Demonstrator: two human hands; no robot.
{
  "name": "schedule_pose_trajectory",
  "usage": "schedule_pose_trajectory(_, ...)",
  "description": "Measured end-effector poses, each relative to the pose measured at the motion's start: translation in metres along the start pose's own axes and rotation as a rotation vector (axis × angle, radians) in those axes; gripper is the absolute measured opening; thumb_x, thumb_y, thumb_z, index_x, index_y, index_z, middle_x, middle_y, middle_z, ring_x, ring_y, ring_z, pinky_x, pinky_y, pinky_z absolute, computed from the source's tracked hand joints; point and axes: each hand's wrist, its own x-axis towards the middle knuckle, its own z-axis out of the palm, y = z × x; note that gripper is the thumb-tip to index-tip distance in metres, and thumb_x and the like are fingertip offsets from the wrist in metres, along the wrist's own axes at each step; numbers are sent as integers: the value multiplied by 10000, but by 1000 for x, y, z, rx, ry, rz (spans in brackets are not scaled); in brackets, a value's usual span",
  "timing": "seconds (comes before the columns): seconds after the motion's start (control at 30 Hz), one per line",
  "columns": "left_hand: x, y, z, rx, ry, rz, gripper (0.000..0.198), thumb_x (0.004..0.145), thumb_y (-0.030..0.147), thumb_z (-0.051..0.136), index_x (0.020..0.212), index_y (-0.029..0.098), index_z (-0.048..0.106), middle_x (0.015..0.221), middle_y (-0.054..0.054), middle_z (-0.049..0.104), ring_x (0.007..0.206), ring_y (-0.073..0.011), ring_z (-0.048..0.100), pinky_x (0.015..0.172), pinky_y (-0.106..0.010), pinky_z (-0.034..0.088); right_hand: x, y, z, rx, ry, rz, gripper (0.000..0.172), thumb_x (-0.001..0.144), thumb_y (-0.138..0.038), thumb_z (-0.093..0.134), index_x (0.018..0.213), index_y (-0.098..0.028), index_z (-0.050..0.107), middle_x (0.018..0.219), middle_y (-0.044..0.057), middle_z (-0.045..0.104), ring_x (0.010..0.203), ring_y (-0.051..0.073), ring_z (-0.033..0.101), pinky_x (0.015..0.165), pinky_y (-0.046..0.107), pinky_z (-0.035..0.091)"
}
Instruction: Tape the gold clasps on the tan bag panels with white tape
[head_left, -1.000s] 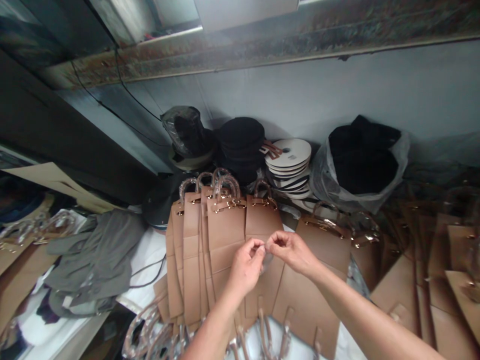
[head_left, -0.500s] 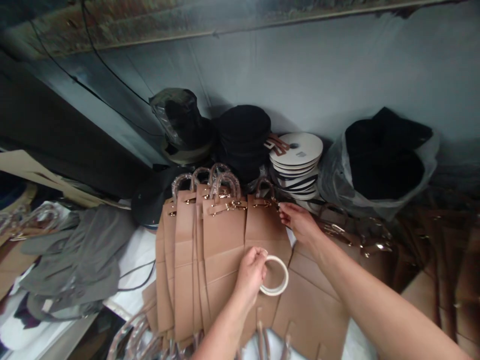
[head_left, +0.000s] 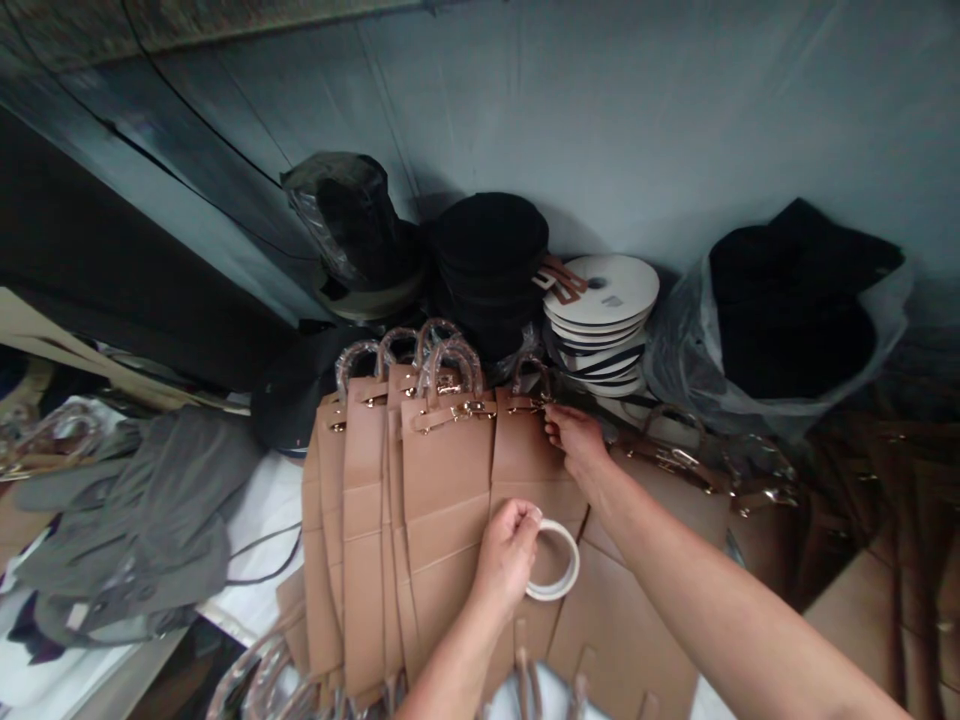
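A roll of white tape (head_left: 574, 572) is pinched in my left hand (head_left: 512, 545), over the lower part of the brown bag panels. My right hand (head_left: 576, 440) has its fingers closed at the upper right corner of a brown bag panel (head_left: 525, 450), by its gold clasp. Whatever sits between those fingertips is too small to make out. To the left, several overlapping brown bag panels (head_left: 448, 470) lie in a row, with plastic-wrapped handles (head_left: 454, 365) and gold hardware at their tops.
Behind the panels stand black rolls (head_left: 491, 240), a stack of white reels (head_left: 622, 290) and a clear plastic bag of black material (head_left: 795, 320) against the wall. Grey fabric (head_left: 150, 510) lies at left. More brown panels (head_left: 870, 590) with handles fill the right side.
My right hand has shifted slightly left, closer to the panel's clasp. My left hand still holds the tape roll. The whole view has tilted down a little.
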Motion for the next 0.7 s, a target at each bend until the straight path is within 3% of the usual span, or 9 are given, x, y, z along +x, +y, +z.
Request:
schedule_pose_trajectory(0.3, -2, 1, 0, -13, 2, 3, 368, 811, 552, 665, 814, 203, 548, 499, 104, 406, 402, -68, 302, 436, -199, 205, 6, -1, 1, -91, -12, 20, 256, 689, -358, 842, 785, -173, 694, 768, 64, 742, 523, 122, 616, 397, 214, 437)
schedule_pose_trajectory(0.5, -4, 1, 0, -31, 5, 1, 375, 811, 559, 671, 802, 204, 552, 494, 101, 404, 400, -68, 295, 429, -201, 193, 4, -3, 3, -226, 21, -104, 294, 726, -461, 777, 808, -187, 713, 760, 59, 743, 548, 146, 629, 453, 241, 444)
schedule_pose_trajectory(0.7, -13, 7, 1, -49, -29, 31, 337, 842, 525, 643, 842, 204, 542, 526, 93, 427, 433, -70, 314, 450, -196, 228, 5, -19, 3, -800, 9, -342, 298, 787, -491, 671, 691, -218, 746, 587, 46, 689, 606, 195, 637, 521, 266, 349)
